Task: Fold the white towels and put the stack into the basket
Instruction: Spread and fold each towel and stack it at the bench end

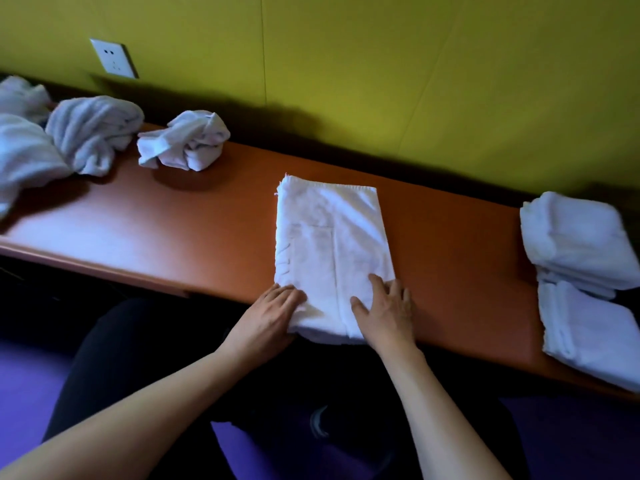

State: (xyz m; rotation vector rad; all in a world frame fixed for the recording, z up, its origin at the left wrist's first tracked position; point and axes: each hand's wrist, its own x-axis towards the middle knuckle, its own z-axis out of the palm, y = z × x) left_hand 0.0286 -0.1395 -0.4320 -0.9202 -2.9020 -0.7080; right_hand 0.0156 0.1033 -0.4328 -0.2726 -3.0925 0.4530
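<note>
A yellow-green panelled wall [381, 81] with a white socket [113, 58] backs the orange bench [194, 223]; the floor [24, 386] is purple.

White is noted on the folded towel [332, 251] and crumpled towels [93, 133]; the table [207, 216] is orange-brown, the wall [381, 81] yellow-green, the floor [27, 386] purple.
</note>
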